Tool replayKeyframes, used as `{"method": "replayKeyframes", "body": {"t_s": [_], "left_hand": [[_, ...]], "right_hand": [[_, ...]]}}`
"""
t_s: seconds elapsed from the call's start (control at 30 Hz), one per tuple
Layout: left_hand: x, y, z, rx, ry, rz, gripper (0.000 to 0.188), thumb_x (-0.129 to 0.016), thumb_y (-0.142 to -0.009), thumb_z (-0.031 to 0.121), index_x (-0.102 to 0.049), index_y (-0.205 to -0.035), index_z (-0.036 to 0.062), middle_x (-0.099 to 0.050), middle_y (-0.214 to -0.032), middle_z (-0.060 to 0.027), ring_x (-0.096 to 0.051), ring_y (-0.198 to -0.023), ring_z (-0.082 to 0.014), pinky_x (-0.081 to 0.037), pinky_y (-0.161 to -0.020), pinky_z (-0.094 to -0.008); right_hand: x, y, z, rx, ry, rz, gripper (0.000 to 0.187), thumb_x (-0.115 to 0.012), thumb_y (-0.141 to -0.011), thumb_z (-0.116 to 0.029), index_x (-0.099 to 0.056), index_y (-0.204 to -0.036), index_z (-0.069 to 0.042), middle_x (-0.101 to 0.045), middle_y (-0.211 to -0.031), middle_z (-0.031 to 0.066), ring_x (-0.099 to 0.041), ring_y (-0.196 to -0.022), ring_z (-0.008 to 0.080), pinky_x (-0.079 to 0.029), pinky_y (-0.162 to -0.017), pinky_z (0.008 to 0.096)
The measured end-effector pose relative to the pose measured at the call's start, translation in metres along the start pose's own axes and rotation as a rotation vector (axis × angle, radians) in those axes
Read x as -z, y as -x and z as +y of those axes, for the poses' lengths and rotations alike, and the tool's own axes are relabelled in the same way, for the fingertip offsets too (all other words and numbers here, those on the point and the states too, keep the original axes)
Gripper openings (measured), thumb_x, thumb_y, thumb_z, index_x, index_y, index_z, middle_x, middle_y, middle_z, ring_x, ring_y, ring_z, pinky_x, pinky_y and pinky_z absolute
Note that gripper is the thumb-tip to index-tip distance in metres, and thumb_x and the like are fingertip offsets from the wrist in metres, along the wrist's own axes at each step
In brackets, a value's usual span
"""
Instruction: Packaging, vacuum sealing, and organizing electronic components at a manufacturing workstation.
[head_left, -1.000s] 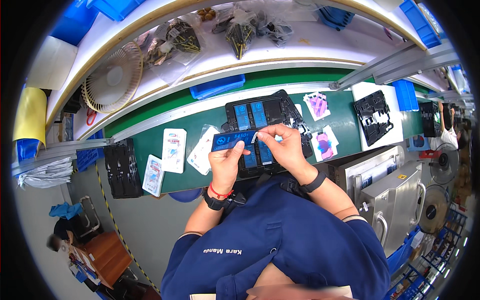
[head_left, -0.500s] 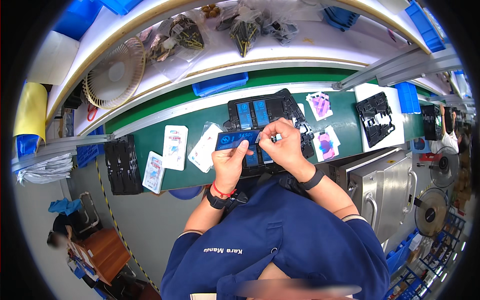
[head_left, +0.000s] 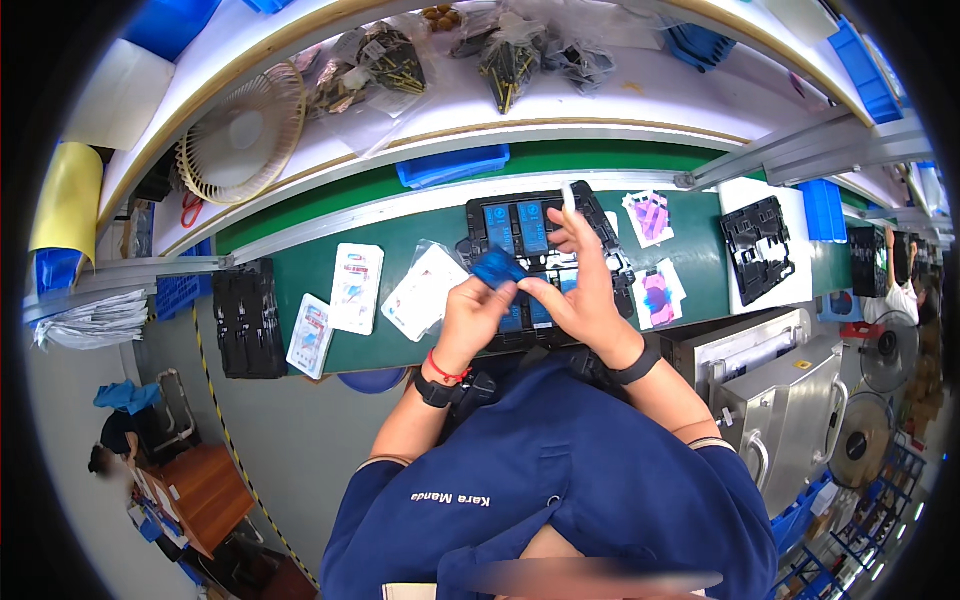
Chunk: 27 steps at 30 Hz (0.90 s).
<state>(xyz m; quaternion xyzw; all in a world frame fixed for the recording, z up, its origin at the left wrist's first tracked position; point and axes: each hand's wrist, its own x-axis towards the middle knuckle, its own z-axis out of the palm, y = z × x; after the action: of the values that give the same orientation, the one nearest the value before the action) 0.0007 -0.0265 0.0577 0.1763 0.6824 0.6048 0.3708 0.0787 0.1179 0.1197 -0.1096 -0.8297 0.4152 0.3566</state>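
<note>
A flat blue battery point(head_left: 497, 268), blurred by motion, is tilted above the black tray. My left hand point(head_left: 474, 318) pinches its near corner between thumb and fingers. The thumb of my right hand point(head_left: 592, 298) touches the battery's right corner, close to my left thumb. The other right fingers point upward, with a small white strip point(head_left: 569, 197) at their tips; whether it is gripped or stuck there is hard to see. Beneath both hands lies the black tray point(head_left: 592, 205), with several blue batteries point(head_left: 533, 226) in its slots, partly covered by my hands.
White cards point(head_left: 355, 288) lie left of the tray, beside a black tray stack point(head_left: 247, 318). Purple-and-pink cards point(head_left: 650, 217) lie to the right, then another black tray point(head_left: 755, 250). A shelf point(head_left: 640, 115) with bagged parts crosses above the green table; a metal cabinet point(head_left: 790, 400) stands at right.
The battery has tipped from facing me to a slant. My right hand has turned, its fingers rising from the battery's edge with the white strip. The view has shifted slightly.
</note>
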Motion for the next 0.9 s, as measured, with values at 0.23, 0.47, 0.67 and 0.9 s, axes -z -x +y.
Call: {"method": "replayKeyframes", "body": {"t_s": [0.23, 0.47, 0.67, 0.9], "left_hand": [[0.011, -0.005, -0.040, -0.242, -0.119, -0.039, 0.022, -0.066, -0.078, 0.011, -0.063, -0.098, 0.0028, -0.062, -0.077, -0.0032, -0.052, -0.064, -0.0055, -0.043, -0.054, -0.0206], [0.059, -0.002, -0.111, -0.423, -1.291, 0.472, 0.028, -0.062, -0.073, 0.008, -0.061, -0.100, 0.0025, -0.060, -0.103, -0.0142, -0.053, -0.097, -0.0315, -0.042, -0.083, -0.0378], [0.072, -0.001, -0.139, -0.389, -1.038, 0.430, 0.012, -0.062, -0.072, 0.006, -0.064, -0.082, 0.0008, -0.064, -0.083, -0.0115, -0.058, -0.077, -0.0290, -0.045, -0.069, -0.0383], [0.104, -0.005, -0.136, 0.083, -0.339, 0.316, 0.011, -0.070, -0.072, 0.008, -0.064, -0.072, -0.0014, -0.065, -0.073, -0.0067, -0.058, -0.064, -0.0114, -0.046, -0.060, -0.0266]], "right_hand": [[0.002, 0.021, 0.026, -0.494, -0.305, -0.203, 0.075, -0.060, -0.075, 0.009, -0.020, -0.136, -0.009, -0.056, -0.079, 0.0021, -0.056, -0.074, 0.0081, -0.045, -0.069, 0.0211], [0.011, 0.019, 0.046, -0.557, -0.383, -0.011, 0.070, -0.059, -0.076, 0.008, -0.022, -0.134, -0.008, -0.055, -0.078, 0.0033, -0.056, -0.070, 0.0080, -0.046, -0.063, 0.0202], [0.005, 0.021, 0.042, -0.544, -0.316, -0.049, 0.068, -0.059, -0.076, 0.007, -0.023, -0.133, -0.007, -0.055, -0.078, 0.0045, -0.057, -0.070, 0.0096, -0.046, -0.063, 0.0215], [0.002, 0.019, 0.038, -0.519, -0.313, -0.088, 0.066, -0.058, -0.077, 0.006, -0.025, -0.132, -0.007, -0.056, -0.077, 0.0055, -0.058, -0.070, 0.0107, -0.047, -0.063, 0.0225]]}}
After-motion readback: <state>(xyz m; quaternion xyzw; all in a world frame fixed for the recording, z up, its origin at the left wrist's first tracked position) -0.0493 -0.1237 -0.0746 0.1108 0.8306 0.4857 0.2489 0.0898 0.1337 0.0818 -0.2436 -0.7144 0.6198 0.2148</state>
